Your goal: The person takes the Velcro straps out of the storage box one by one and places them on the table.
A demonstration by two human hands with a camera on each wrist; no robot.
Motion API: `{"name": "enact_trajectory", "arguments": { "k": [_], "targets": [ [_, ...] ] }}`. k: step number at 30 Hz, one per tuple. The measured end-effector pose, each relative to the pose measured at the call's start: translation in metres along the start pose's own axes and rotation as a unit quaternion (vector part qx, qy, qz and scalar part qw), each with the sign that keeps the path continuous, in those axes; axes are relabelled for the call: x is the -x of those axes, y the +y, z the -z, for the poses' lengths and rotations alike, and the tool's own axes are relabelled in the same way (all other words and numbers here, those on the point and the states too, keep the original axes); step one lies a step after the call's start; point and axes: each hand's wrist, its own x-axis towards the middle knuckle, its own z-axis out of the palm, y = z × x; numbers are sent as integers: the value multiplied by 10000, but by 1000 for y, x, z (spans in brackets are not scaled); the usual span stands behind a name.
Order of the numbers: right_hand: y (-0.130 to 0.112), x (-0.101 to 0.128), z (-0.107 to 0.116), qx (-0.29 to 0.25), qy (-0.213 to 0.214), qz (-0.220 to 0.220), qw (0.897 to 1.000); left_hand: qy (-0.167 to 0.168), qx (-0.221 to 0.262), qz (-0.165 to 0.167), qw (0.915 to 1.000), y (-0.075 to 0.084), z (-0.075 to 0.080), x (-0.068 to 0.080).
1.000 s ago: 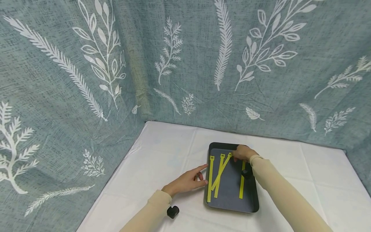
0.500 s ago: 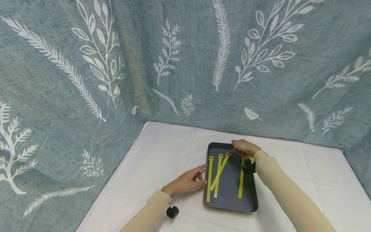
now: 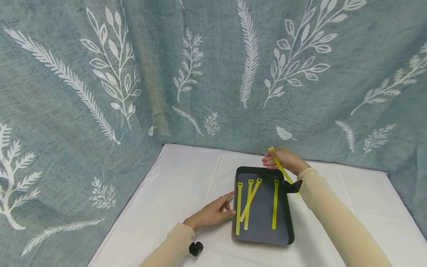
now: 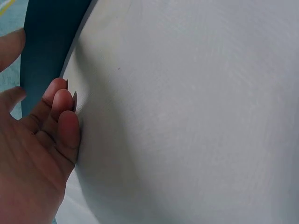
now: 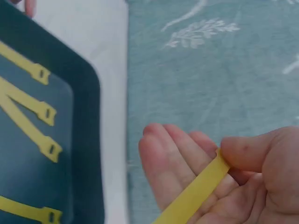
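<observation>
A dark grey tray [image 3: 263, 222] lies on the white cloth. Beyond its far right corner, my right hand [image 3: 290, 160] holds up a yellow slotted-head cable strap [image 3: 282, 170]. The right wrist view shows the thumb pinching that strap [image 5: 198, 191] at one end, across the palm, with the other fingers extended. Inside the tray lie one strap [image 3: 238, 209] along the left side, two crossed straps [image 3: 252, 196] beside it and one strap [image 3: 275, 207] at the right. My left hand [image 3: 211, 213] rests at the tray's left side, fingers loosely extended, fingertips [image 4: 69, 126] by its outer wall [image 4: 51, 42].
White cloth [image 3: 190, 178] covers the table around the tray. A blue-green curtain [image 3: 227, 74] with white leaf prints hangs behind and on the left. Black wrist-camera mounts sit under the left wrist [image 3: 196, 249] and at the right wrist [image 3: 293, 186].
My right hand has risen from the tray's far end and moved past its rim, lifting a yellow cable strap out. The left hand has stayed at the tray's left side.
</observation>
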Motion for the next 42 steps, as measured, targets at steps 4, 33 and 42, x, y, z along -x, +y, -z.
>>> {"name": "enact_trajectory", "arguments": {
  "k": [4, 33, 42],
  "targets": [
    [-7, 12, 14, -90, 100, 379, 9992, 82, 12, 55, 10000, 0, -1, 5],
    [-5, 73, 78, -1639, 718, 1113, 9775, 105, -9, -126, 9999, -3, -13, 8],
    [19, 88, 97, -1877, 1001, 967, 9723, 147, 58, -113, 9998, 1, -14, -1]
  ]
}}
